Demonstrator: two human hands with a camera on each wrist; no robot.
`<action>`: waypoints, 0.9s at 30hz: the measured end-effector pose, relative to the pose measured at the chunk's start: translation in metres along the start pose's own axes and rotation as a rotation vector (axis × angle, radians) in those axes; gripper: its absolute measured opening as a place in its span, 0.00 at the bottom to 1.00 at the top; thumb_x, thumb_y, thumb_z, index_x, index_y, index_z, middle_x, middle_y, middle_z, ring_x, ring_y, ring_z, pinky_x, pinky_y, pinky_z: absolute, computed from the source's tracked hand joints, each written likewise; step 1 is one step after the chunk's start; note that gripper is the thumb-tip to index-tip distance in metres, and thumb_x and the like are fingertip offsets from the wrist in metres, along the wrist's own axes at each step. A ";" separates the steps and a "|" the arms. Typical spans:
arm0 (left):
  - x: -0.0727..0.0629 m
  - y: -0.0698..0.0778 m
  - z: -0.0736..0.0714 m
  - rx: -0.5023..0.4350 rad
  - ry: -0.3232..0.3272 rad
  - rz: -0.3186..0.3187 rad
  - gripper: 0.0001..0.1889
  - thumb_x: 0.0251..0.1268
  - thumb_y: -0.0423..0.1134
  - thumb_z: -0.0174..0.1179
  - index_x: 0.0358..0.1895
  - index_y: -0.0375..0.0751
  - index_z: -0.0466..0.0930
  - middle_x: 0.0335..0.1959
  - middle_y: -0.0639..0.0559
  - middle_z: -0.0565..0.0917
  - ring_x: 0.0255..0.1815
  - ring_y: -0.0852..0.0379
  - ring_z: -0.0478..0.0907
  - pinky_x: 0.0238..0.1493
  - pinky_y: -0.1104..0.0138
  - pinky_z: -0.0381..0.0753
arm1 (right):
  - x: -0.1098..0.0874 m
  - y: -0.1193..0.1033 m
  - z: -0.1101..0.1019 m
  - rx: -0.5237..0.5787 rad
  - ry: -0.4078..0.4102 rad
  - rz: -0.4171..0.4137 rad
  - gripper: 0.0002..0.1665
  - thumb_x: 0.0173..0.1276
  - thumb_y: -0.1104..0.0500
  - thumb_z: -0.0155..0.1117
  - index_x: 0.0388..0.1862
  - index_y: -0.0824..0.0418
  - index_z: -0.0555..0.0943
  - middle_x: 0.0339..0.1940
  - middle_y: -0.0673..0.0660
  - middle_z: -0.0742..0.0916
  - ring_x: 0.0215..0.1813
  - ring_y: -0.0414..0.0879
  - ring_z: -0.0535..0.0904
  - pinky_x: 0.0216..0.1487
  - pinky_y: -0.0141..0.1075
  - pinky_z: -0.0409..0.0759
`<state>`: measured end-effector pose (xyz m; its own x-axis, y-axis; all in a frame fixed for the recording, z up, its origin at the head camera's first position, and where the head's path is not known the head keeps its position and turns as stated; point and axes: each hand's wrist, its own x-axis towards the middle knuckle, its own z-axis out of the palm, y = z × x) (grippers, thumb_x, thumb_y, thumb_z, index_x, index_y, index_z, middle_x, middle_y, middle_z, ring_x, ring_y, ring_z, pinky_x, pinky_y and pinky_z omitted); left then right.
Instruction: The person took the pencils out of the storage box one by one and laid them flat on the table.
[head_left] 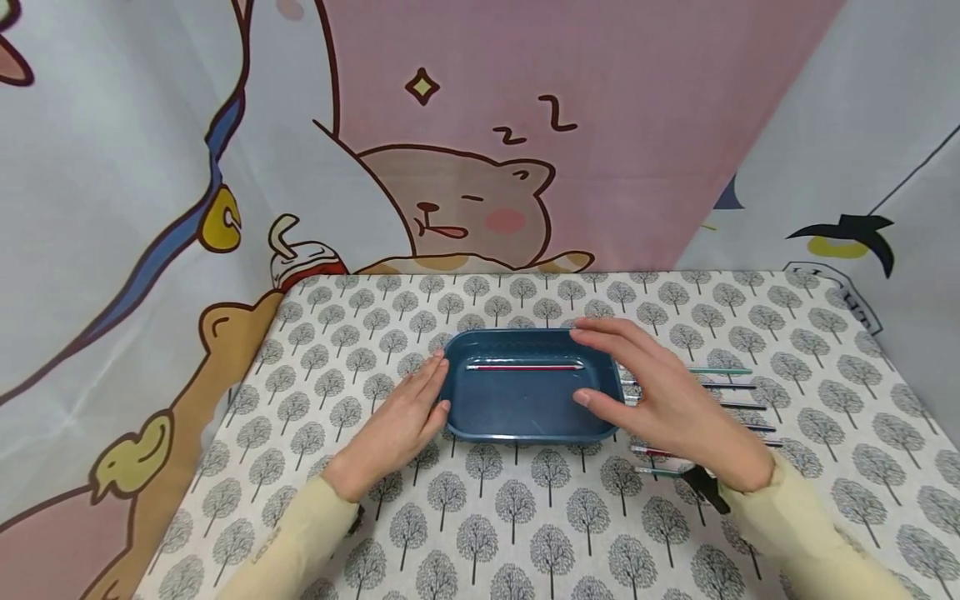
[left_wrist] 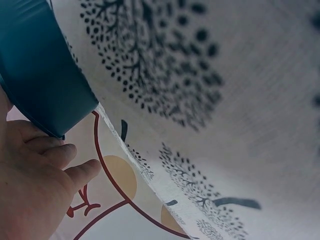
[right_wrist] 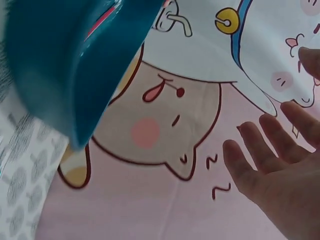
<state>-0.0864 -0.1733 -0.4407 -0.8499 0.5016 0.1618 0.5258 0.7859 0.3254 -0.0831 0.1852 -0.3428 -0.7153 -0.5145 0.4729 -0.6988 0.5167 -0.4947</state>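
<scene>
A dark blue-green rectangular tray [head_left: 525, 408] sits on the table, and one thin red pencil [head_left: 525, 367] lies inside along its far side. My left hand [head_left: 401, 417] rests against the tray's left end with its fingers fairly straight. In the left wrist view, those fingers [left_wrist: 60, 150] lie beside the rim. Over the tray's right end my right hand [head_left: 667, 400] hovers, thumb and fingers spread, holding nothing. The right wrist view shows this hand [right_wrist: 280, 165] apart from the tray wall [right_wrist: 95, 90].
Right of the tray, partly hidden by my right hand, several thin pencils lie roughly parallel, among them a green one [head_left: 723, 371] and a dark one [head_left: 742, 407]. A tree-print cloth [head_left: 480, 533] covers the table. Behind it hangs a cartoon-printed curtain [head_left: 637, 167].
</scene>
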 end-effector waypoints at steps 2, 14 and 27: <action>0.000 0.000 0.000 0.001 -0.002 -0.002 0.32 0.84 0.45 0.48 0.81 0.31 0.53 0.83 0.37 0.54 0.83 0.42 0.54 0.79 0.44 0.61 | 0.010 0.000 0.005 0.018 -0.014 0.010 0.42 0.62 0.57 0.80 0.75 0.54 0.74 0.74 0.52 0.76 0.73 0.50 0.72 0.74 0.41 0.71; 0.001 0.000 0.000 0.006 -0.007 0.003 0.33 0.85 0.48 0.43 0.81 0.30 0.53 0.83 0.36 0.54 0.83 0.41 0.54 0.79 0.44 0.60 | 0.068 0.001 0.029 0.080 -0.154 0.113 0.44 0.67 0.45 0.76 0.78 0.55 0.70 0.77 0.55 0.73 0.77 0.53 0.68 0.74 0.56 0.71; 0.000 0.001 -0.001 -0.001 -0.011 -0.004 0.32 0.85 0.48 0.43 0.81 0.31 0.53 0.83 0.37 0.54 0.84 0.46 0.51 0.78 0.44 0.61 | 0.104 0.018 0.071 0.124 -0.314 0.149 0.38 0.70 0.48 0.74 0.75 0.57 0.74 0.72 0.55 0.80 0.72 0.51 0.75 0.73 0.49 0.74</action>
<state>-0.0864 -0.1729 -0.4392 -0.8517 0.5020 0.1503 0.5220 0.7876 0.3273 -0.1691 0.0924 -0.3549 -0.7577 -0.6348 0.1512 -0.5666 0.5251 -0.6350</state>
